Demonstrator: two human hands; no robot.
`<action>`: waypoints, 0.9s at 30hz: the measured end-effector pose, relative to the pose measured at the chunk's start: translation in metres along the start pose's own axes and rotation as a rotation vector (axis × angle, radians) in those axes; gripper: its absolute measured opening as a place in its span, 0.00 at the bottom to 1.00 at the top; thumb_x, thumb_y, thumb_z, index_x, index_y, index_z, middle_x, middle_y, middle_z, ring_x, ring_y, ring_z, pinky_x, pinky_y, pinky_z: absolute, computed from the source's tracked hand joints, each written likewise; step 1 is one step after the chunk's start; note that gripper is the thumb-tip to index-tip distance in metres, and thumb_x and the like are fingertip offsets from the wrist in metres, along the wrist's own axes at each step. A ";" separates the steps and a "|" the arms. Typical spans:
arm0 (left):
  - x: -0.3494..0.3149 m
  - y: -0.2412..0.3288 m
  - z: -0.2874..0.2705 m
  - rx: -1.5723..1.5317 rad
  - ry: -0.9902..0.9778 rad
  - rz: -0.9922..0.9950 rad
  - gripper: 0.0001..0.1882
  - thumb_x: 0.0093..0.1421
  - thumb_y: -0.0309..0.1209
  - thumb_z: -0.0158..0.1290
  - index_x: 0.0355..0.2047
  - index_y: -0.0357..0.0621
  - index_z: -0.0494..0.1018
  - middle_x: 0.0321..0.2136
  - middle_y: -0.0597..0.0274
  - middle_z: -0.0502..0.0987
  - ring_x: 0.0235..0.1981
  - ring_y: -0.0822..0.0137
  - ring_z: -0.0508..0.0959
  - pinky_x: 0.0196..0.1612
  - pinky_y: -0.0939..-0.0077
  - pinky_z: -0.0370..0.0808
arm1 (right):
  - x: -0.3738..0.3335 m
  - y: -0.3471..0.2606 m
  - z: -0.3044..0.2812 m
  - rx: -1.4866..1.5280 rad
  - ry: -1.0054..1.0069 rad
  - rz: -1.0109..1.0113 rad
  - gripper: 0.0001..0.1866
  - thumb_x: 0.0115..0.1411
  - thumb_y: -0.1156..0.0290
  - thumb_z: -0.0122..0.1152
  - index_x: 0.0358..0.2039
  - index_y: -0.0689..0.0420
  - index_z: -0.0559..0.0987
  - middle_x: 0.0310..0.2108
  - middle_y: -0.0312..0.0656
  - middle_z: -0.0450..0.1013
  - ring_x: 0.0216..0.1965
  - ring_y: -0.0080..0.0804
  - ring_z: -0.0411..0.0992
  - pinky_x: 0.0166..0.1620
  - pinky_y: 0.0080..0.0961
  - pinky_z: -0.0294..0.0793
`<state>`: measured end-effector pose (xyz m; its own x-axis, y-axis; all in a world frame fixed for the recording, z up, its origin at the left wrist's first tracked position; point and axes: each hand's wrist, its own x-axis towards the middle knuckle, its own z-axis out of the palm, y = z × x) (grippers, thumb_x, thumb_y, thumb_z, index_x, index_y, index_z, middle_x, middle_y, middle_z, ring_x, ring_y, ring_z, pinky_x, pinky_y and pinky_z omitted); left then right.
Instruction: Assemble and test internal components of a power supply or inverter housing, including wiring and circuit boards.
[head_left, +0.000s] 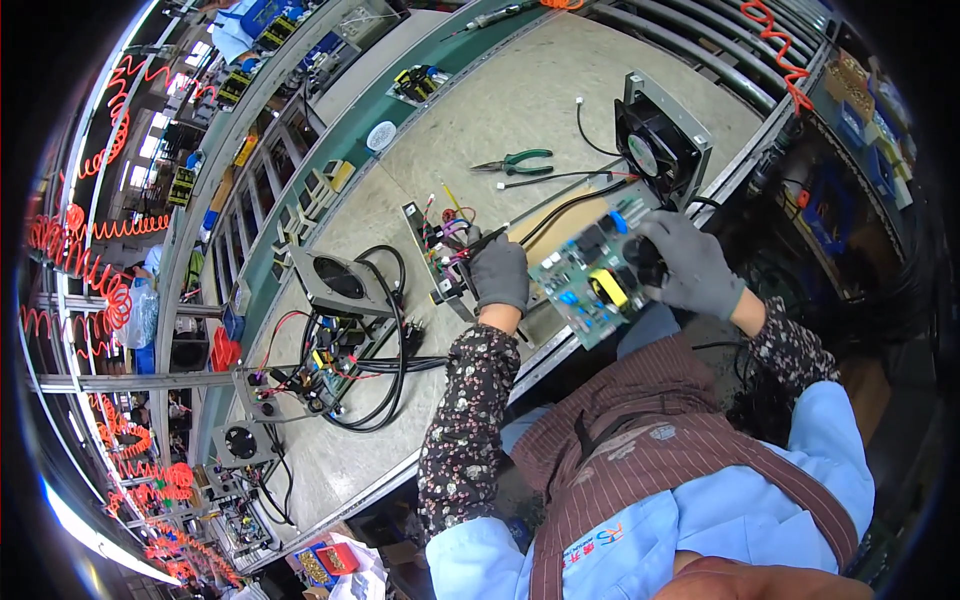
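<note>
My right hand [690, 265], in a grey glove, grips the right edge of a green circuit board [585, 280]. The board is tilted over the table's front edge and carries a yellow-wrapped transformer, blue parts and black parts. My left hand [500, 272], also gloved, is closed on wires just left of the board. Beside it is a metal panel [430, 245] with red, purple and yellow wires. A black fan [655, 150] in a metal housing stands right of centre, its cables running toward my left hand. My fingertips are partly hidden.
Green-handled pliers [527, 160] lie beyond the board. At left stand another fan housing [335, 280] and a wired metal unit [330, 365] with looped black cables [400, 350]. A green conveyor strip [350, 150] runs behind the table. Coiled red air hoses [775, 40] hang at far right.
</note>
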<state>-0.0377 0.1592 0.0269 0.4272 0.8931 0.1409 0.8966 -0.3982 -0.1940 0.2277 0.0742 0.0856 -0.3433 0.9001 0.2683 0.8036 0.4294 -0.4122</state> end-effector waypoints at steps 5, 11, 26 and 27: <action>-0.006 0.002 0.004 -0.343 0.028 -0.189 0.09 0.45 0.23 0.46 0.24 0.41 0.77 0.36 0.51 0.76 0.37 0.51 0.75 0.41 0.63 0.71 | 0.025 0.000 0.005 -0.102 -0.031 0.030 0.33 0.33 0.68 0.68 0.44 0.54 0.65 0.43 0.43 0.63 0.46 0.44 0.65 0.42 0.37 0.72; -0.013 0.004 -0.010 -0.752 0.230 -0.320 0.14 0.48 0.18 0.46 0.34 0.39 0.77 0.43 0.49 0.75 0.44 0.51 0.74 0.49 0.66 0.70 | 0.029 0.007 -0.002 -0.022 -0.048 0.034 0.34 0.31 0.67 0.67 0.43 0.56 0.65 0.43 0.44 0.63 0.44 0.45 0.66 0.41 0.37 0.70; -0.050 0.045 -0.012 -0.832 0.181 -0.447 0.24 0.54 0.27 0.46 0.51 0.31 0.59 0.53 0.33 0.58 0.55 0.39 0.60 0.57 0.57 0.59 | 0.072 0.001 0.039 -0.115 -0.069 0.192 0.22 0.33 0.66 0.66 0.32 0.53 0.69 0.34 0.41 0.66 0.35 0.43 0.69 0.34 0.39 0.70; -0.050 0.044 -0.012 -0.850 0.184 -0.440 0.24 0.54 0.27 0.47 0.51 0.32 0.60 0.54 0.35 0.59 0.55 0.40 0.60 0.57 0.58 0.60 | 0.075 0.004 0.046 -0.175 -0.089 0.165 0.22 0.33 0.66 0.66 0.32 0.53 0.69 0.34 0.41 0.67 0.35 0.43 0.69 0.35 0.39 0.69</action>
<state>-0.0181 0.0944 0.0234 -0.0194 0.9803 0.1964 0.7354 -0.1191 0.6671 0.1823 0.1467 0.0638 -0.2353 0.9633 0.1290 0.9216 0.2633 -0.2851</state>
